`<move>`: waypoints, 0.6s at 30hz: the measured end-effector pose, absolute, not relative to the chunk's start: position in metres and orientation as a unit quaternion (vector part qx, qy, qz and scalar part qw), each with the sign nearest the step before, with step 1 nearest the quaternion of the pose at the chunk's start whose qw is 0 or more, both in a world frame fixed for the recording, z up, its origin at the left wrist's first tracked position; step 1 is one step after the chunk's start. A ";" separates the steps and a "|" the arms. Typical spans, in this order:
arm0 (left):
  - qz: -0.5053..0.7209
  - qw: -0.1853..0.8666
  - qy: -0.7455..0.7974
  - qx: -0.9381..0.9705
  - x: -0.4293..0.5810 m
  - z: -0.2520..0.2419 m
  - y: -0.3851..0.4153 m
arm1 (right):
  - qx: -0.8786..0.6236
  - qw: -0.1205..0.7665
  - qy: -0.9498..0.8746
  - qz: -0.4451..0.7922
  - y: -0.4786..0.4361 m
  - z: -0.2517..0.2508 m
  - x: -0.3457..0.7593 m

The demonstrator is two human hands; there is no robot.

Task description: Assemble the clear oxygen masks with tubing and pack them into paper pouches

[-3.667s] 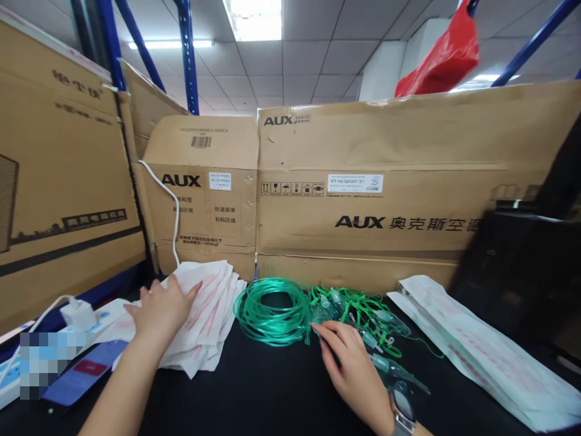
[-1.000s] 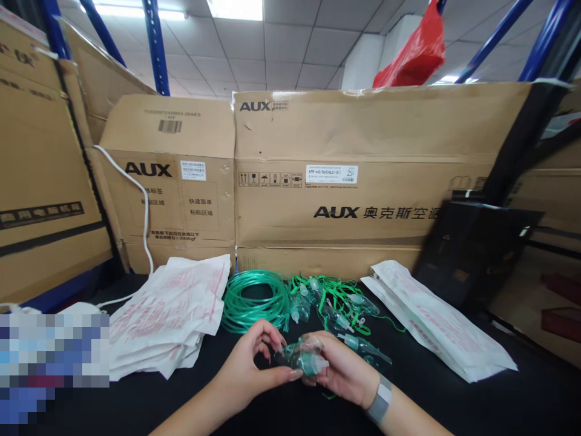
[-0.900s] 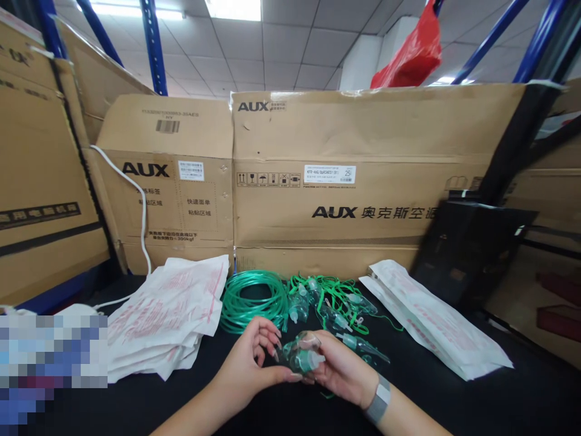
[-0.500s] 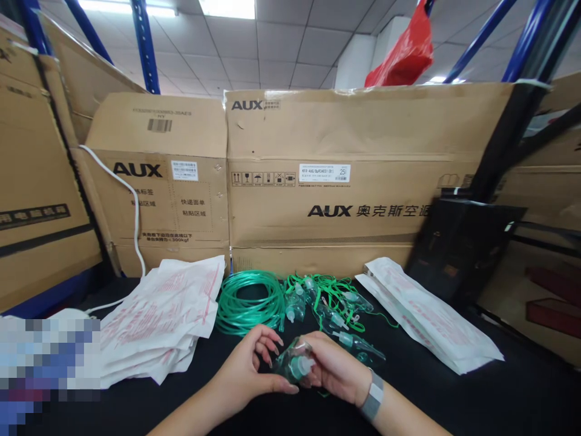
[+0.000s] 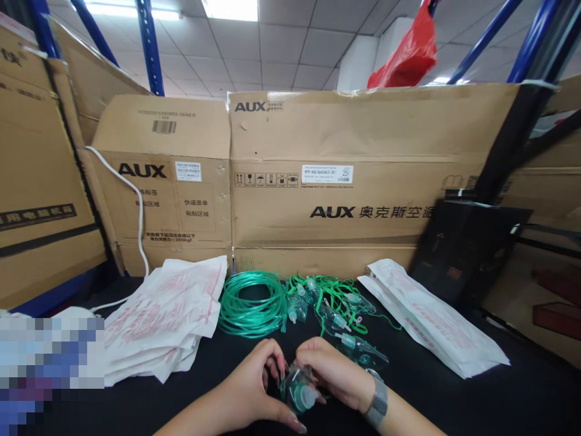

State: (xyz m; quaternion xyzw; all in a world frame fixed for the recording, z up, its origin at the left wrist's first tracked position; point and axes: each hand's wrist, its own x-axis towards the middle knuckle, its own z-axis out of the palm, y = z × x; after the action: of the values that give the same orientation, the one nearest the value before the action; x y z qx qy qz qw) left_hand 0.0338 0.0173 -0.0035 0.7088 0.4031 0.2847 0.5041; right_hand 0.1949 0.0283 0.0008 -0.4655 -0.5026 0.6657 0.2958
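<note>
1. Pouch stack [image 5: 167, 309] is lying left, sheets fanning; right pouches [image 5: 436, 321] are slanting toward the near right. Both are hiding any contents.
2. Red bag [image 5: 403, 57] is hanging above the big carton [image 5: 367, 139]; contents not showing.
3. The mask [image 5: 297, 390] is sitting between the hands, nozzle facing the camera. Left hand [image 5: 247, 384]: grip is cupping its left side with thumb and fingertips. Right hand [image 5: 338, 369]: grip is grasping its right side.
4. Coil [image 5: 252, 327] is lying behind the hands; mask pile [image 5: 333, 316] is tangling just right of it.
5. Cartons are walling off the back. Black tabletop [image 5: 436, 393] is showing between hands and pouches, both sides.
6. Blue posts [image 5: 149, 48] are rising behind; ceiling lights [image 5: 231, 9] are glowing.
</note>
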 end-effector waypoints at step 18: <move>0.371 0.538 0.358 0.667 0.034 -0.005 0.018 | -0.497 0.333 -0.582 0.551 0.032 0.012 0.197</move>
State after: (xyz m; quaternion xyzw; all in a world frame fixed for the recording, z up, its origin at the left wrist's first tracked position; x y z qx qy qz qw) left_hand 0.0343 0.0176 -0.0046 0.6672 0.3579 0.3712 0.5376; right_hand 0.1967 0.0318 0.0118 -0.4968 -0.5822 0.5508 0.3331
